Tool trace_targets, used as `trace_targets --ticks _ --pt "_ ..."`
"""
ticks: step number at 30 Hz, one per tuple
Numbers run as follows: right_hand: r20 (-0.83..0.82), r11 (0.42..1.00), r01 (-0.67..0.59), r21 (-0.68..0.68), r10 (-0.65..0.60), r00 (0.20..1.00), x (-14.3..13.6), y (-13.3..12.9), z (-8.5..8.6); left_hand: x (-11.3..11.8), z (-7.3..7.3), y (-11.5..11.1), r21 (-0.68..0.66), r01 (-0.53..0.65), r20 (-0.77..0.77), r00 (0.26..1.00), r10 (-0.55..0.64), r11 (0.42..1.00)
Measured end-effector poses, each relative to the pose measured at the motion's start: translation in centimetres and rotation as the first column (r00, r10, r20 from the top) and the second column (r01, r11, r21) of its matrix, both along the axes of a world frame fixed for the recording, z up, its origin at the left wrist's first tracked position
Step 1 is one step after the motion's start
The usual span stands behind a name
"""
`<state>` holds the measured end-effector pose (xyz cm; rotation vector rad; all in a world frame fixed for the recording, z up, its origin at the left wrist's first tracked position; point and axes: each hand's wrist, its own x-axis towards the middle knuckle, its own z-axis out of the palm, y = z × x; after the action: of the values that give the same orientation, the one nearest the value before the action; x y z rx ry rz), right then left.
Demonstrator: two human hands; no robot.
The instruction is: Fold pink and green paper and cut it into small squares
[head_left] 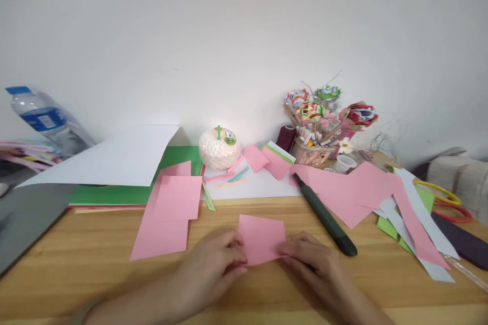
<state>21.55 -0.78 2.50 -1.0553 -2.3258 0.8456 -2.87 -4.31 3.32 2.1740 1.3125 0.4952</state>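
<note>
A small pink sheet of paper [262,237] is held between my two hands, just above the wooden table near its front. My left hand [219,262] pinches its lower left corner, thumb below and fingers curled. At the lower right corner, my right hand [314,259] has thumb and fingers closed on the edge. The paper looks nearly square, with its near edge slightly raised. Right of my right hand lies a dark green utility knife [326,216]. More pink paper pieces [178,198] overlap on the table to the left.
Pink, white and green paper scraps [414,216] lie at right. Along the wall stand a wrapped round white object [218,150], a dark thread spool [285,137] and a basket [313,154] of paper flowers. A large white sheet [114,160] and a water bottle [46,119] are at left.
</note>
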Motion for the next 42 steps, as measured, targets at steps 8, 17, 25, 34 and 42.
trace_targets --ticks 8,17,25,34,42 --pt "0.05 0.978 0.177 -0.109 -0.172 0.984 -1.1 0.0 0.3 0.4 0.5 0.5 -0.331 -0.244 0.103 0.951 0.292 0.912" --pt "0.281 0.913 0.386 0.135 -0.408 0.869 -2.7 -0.5 -0.9 0.1 -0.7 1.8 -0.364 -0.361 0.114 0.898 0.426 0.859" --pt "0.259 0.821 0.309 0.48 -0.469 0.844 -2.9 0.2 -2.1 0.0 -1.6 2.1 -0.39 -0.315 0.101 0.919 0.38 0.866" --pt "0.335 0.892 0.244 0.38 -0.379 0.863 -2.8 0.8 -2.0 -0.3 -1.7 2.5 -0.117 -0.198 0.057 0.977 0.205 0.973" --pt "0.385 0.923 0.227 0.309 -0.34 0.858 -2.4 1.1 -2.1 -0.4 -2.7 1.6 0.069 -0.137 -0.063 0.988 0.141 0.988"
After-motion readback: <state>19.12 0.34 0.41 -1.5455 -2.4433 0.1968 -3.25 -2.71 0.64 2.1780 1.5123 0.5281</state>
